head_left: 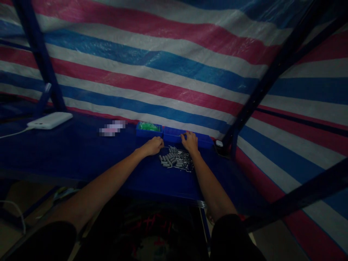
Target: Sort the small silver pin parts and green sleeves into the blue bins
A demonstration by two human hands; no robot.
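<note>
A pile of small grey metal cylinders and thin metal pins (pixel 175 159) lies on the blue table between my hands. My left hand (pixel 154 145) is closed at the pile's left edge, fingertips pressed together. A thin sliver shows near those fingertips, too small to name. At the front of a long blue bin (pixel 171 133) is my right hand (pixel 190 142), its thumb and fingers pinched together above the far side of the pile. Something small and thin seems to stick out of that pinch, but its kind cannot be made out.
Left of the long bin stands a smaller blue bin (pixel 149 127) with green pieces inside. A white power bank (pixel 50 120) with a cable and a blurred-out item (pixel 112 128) lie further left. A small white case (pixel 219 143) sits at right, beside a blue post (pixel 251 98).
</note>
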